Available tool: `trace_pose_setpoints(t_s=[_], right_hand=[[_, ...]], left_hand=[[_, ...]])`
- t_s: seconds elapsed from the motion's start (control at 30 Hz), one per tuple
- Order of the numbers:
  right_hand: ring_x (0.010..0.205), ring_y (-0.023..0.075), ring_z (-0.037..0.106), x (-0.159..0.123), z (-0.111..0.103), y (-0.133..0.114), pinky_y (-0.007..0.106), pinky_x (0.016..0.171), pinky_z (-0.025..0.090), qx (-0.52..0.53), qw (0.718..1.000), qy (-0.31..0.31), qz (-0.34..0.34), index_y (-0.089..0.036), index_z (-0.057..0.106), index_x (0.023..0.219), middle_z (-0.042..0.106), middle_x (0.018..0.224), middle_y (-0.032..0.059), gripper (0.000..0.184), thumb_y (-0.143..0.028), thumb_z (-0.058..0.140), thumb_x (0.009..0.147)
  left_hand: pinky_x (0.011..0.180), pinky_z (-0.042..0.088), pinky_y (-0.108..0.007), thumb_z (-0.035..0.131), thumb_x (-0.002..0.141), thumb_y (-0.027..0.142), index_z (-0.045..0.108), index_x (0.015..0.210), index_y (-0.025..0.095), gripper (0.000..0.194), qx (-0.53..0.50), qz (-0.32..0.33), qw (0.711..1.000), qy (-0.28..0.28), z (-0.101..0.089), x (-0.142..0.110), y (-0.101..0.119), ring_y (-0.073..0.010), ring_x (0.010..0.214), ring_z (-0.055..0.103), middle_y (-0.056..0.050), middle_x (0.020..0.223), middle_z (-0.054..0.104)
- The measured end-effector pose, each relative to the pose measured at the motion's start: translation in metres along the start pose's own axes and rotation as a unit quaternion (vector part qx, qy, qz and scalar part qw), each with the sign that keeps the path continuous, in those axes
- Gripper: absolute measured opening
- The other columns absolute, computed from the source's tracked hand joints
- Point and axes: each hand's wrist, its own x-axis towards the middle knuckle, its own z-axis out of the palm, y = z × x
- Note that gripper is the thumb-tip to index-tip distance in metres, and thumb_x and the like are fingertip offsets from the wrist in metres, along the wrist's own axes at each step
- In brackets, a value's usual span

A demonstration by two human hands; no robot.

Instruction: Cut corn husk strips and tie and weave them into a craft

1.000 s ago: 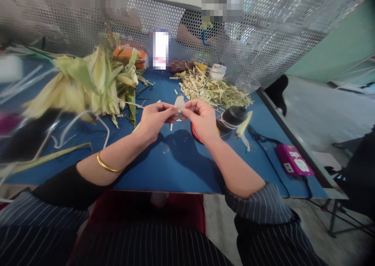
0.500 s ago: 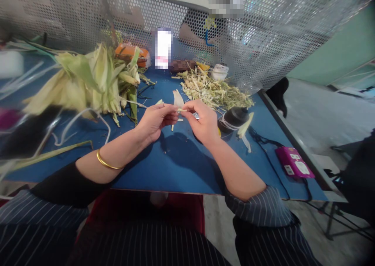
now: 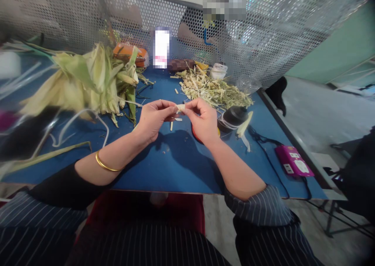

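Observation:
My left hand (image 3: 156,117) and my right hand (image 3: 201,119) meet above the blue table (image 3: 175,164), fingers pinched together. Between their fingertips is a small pale piece of corn husk (image 3: 180,107), gripped from both sides. A gold bangle sits on my left wrist. A few short husk bits (image 3: 175,120) lie on the table just under the hands. A red-rimmed round thing (image 3: 195,136) shows partly behind my right hand.
A heap of green-yellow corn husks (image 3: 93,80) lies at the left. Shredded husk scraps (image 3: 213,90) are piled at the back. A black spool (image 3: 233,116), a pink power strip (image 3: 293,160) with its black cable, and a perforated metal screen (image 3: 263,31) with a person behind.
The upright husk piece seen earlier between my fingers now shows only as a small bit at the fingertips. Both hands stay together in the same spot.

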Motion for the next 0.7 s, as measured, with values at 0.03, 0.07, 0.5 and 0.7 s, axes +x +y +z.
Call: trace_pose_setpoints(t_s=[0.03,0.07,0.5,0.7], right_hand=[[0.067,0.0117,0.056,0.000,0.000,0.001,0.029,0.068,0.046,0.007,1.000,0.001,0.007,-0.020,0.057,0.078,0.062,0.072,-0.0024,0.005,-0.023,0.060,0.082],[0.067,0.0117,0.057,0.000,0.000,0.001,0.029,0.067,0.046,0.012,1.000,0.002,0.014,-0.020,0.057,0.078,0.062,0.072,-0.0023,0.006,-0.024,0.060,0.082],[0.066,0.0111,0.059,-0.001,0.005,0.011,0.029,0.065,0.048,0.051,0.998,0.016,0.029,-0.023,0.046,0.088,0.058,0.074,-0.0029,0.019,-0.030,0.063,0.081],[0.073,0.0117,0.058,0.001,-0.001,0.002,0.029,0.073,0.048,0.017,0.999,-0.039,-0.025,-0.022,0.052,0.086,0.058,0.079,-0.0023,0.008,-0.026,0.059,0.084]], left_hand=[[0.063,0.051,-0.024,0.075,0.065,0.026,0.066,0.073,0.014,0.017,0.011,0.007,1.000,0.002,0.001,-0.001,0.001,-0.0113,0.062,0.064,-0.002,0.068,0.066],[0.063,0.051,-0.024,0.075,0.065,0.027,0.066,0.072,0.014,0.017,0.023,0.013,1.000,0.004,0.002,-0.002,0.002,-0.0112,0.062,0.063,-0.002,0.068,0.066],[0.061,0.052,-0.024,0.080,0.061,0.029,0.065,0.074,0.013,0.025,0.041,0.036,0.998,-0.007,0.002,-0.001,-0.003,-0.0104,0.058,0.062,-0.002,0.068,0.067],[0.058,0.052,-0.023,0.078,0.063,0.027,0.063,0.069,0.014,0.020,-0.006,-0.045,0.999,-0.008,-0.002,0.003,-0.001,-0.0102,0.056,0.062,0.000,0.062,0.065]])
